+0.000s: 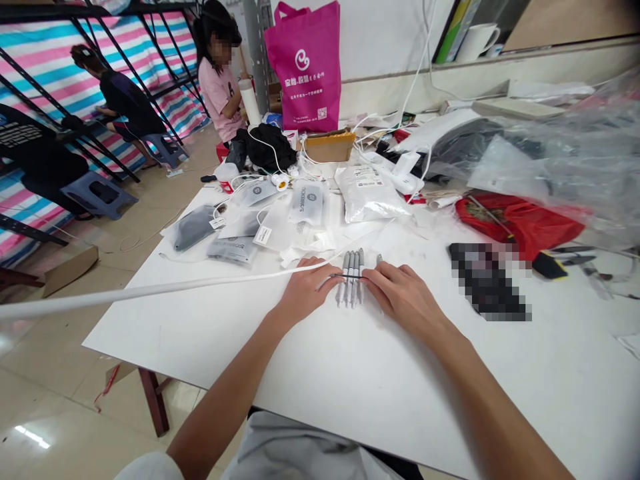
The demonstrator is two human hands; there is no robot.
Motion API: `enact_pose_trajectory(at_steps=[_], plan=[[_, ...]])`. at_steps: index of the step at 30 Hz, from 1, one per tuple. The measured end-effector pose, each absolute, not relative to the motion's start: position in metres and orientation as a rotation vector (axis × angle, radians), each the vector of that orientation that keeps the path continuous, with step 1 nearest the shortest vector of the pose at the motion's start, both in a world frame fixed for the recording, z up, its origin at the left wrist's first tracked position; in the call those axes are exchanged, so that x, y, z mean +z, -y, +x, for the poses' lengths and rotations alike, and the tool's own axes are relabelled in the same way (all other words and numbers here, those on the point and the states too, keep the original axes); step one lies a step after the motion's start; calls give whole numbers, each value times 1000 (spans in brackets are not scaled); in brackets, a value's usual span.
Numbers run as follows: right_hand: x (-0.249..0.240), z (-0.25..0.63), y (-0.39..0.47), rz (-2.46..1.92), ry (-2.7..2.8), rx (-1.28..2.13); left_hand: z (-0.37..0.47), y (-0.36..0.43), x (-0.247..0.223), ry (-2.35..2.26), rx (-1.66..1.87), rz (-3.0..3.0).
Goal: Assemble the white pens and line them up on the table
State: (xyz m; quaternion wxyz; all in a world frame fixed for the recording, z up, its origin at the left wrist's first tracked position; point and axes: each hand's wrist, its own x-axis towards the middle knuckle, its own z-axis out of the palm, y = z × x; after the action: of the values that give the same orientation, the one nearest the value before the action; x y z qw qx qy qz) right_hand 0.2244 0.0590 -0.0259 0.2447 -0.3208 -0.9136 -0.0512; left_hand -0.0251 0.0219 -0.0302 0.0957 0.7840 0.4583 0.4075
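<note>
On the white table [310, 353], several grey-and-white pens [353, 277] lie side by side between my hands. A thin dark rod, possibly a pen refill [349, 276], stretches crosswise above them. Its left end is pinched between the thumb and fingers of my left hand [311, 288]. My right hand [400, 293] grips the other end, with the fingers curled over. One more pen [379, 258] pokes out just beyond the right hand, which covers most of it.
Several frosted pouches [233, 249] and a stuffed white plastic bag [373, 193] lie beyond my hands. A white cable [165, 288] crosses in front at left. To the right are a blurred dark object [487, 280] and a red bag [525, 227]. A magenta tote [307, 73] stands behind. People sit at left.
</note>
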Motion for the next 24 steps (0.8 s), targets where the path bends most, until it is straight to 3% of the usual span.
enact_pose_trajectory(at_steps=[24], plan=[[-29,222,-58,-811,2490,-59,-23,-21,-32,-1290,1191,2329]])
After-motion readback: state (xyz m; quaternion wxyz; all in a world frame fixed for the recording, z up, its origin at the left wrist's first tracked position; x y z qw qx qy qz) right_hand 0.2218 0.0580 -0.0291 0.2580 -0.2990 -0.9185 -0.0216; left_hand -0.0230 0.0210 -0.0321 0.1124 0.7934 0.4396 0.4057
